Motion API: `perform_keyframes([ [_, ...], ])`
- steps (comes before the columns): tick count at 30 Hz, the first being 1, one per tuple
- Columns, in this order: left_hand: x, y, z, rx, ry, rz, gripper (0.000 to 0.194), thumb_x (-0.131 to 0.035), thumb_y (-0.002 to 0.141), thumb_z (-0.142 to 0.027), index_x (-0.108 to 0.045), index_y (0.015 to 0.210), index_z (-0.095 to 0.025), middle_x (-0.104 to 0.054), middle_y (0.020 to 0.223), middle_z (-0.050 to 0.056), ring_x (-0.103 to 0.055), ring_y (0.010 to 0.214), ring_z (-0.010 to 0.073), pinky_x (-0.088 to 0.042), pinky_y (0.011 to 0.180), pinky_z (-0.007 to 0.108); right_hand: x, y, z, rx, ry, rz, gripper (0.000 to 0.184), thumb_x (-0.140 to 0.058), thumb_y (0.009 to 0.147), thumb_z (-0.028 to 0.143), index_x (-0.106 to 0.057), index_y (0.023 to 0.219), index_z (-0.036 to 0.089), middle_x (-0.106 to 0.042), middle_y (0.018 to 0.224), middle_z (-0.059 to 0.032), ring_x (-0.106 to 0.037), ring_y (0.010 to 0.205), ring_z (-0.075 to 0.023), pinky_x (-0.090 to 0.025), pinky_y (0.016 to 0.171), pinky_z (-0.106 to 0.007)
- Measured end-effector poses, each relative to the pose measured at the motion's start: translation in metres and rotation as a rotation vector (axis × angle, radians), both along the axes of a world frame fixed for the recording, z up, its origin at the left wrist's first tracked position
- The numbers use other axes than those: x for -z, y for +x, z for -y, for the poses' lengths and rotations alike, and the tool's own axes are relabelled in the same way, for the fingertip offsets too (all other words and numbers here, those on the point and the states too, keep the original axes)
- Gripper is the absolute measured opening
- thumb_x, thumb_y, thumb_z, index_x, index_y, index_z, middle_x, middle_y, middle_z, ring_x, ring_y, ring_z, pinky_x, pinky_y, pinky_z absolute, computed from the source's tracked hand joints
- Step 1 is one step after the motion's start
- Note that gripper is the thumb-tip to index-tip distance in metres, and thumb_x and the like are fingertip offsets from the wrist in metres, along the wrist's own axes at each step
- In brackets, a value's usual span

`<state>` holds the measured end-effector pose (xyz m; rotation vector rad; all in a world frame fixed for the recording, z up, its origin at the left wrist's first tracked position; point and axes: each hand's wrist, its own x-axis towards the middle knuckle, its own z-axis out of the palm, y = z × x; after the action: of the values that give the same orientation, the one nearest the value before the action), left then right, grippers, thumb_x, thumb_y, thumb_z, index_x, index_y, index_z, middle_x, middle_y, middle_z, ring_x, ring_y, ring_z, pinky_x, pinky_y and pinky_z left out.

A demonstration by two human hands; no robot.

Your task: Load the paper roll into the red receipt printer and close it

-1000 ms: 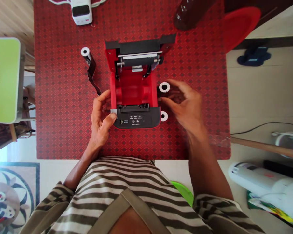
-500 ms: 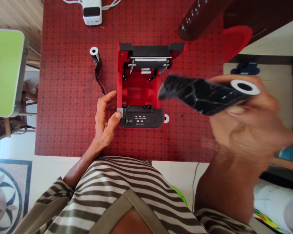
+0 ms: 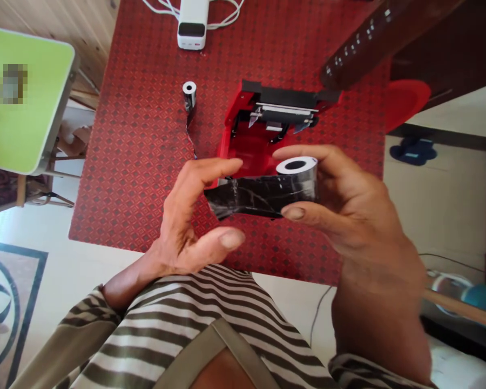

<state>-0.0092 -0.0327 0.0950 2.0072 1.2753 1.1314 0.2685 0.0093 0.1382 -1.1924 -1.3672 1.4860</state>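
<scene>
Fingers and thumb of the left hand (image 3: 202, 216) stand apart around the loose end of the black film roll (image 3: 263, 194), the open red printer (image 3: 253, 148) lies beyond with its visible bay bare, and the right hand's (image 3: 348, 210) fingers clamp the roll's white-cored end.

No legible text. White device (image 3: 191, 24) is showing tiny marks by its black panel, too small to read. Dark cylinder (image 3: 362, 43) is carrying a row of pale marks, not resolving into characters. Green tabletop (image 3: 36, 135) is showing a pixelated patch, nothing readable in it.
</scene>
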Motion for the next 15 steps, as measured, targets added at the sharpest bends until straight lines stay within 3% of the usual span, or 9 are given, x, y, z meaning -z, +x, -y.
perform_keyframes([
  [3,-0.006,0.009,0.000,0.034,0.011,0.183,0.056,-0.088,0.123,-0.056,-0.073,0.174,-0.040,-0.090,0.138,0.009,-0.087,0.118,0.0340,-0.078,0.100,0.059,0.001,0.003,-0.009,0.035,0.067,0.078,0.065,-0.127,0.075,0.045,-0.085,0.124,0.039,-0.091,0.106,0.0070,-0.087,0.095,-0.0203,-0.067,0.081,-0.031],
  [6,-0.002,0.010,-0.002,0.015,0.010,0.163,0.056,-0.090,0.120,-0.034,-0.071,0.172,-0.042,-0.089,0.131,0.006,-0.085,0.108,0.0299,-0.078,0.093,0.054,0.006,0.009,-0.018,0.074,0.223,0.307,0.051,-0.117,0.087,0.045,-0.080,0.122,0.034,-0.092,0.107,0.0050,-0.089,0.097,-0.0202,-0.066,0.085,-0.033],
  [10,0.008,0.006,-0.004,0.010,0.052,0.111,0.051,-0.089,0.122,-0.042,-0.070,0.170,-0.040,-0.090,0.140,0.009,-0.085,0.113,0.0324,-0.078,0.096,0.058,0.008,0.010,-0.021,-0.006,0.456,0.591,0.029,-0.097,0.103,0.037,-0.082,0.127,0.032,-0.093,0.118,0.0002,-0.090,0.106,-0.0247,-0.069,0.100,-0.041],
  [15,0.016,0.006,-0.004,-0.027,0.041,0.041,0.046,-0.083,0.127,-0.047,-0.071,0.168,-0.029,-0.088,0.150,0.012,-0.085,0.126,0.0315,-0.077,0.107,0.053,0.005,0.003,-0.022,-0.066,0.660,0.760,0.023,-0.084,0.114,0.033,-0.087,0.138,0.034,-0.090,0.127,-0.0074,-0.087,0.113,-0.0331,-0.073,0.103,-0.051],
])
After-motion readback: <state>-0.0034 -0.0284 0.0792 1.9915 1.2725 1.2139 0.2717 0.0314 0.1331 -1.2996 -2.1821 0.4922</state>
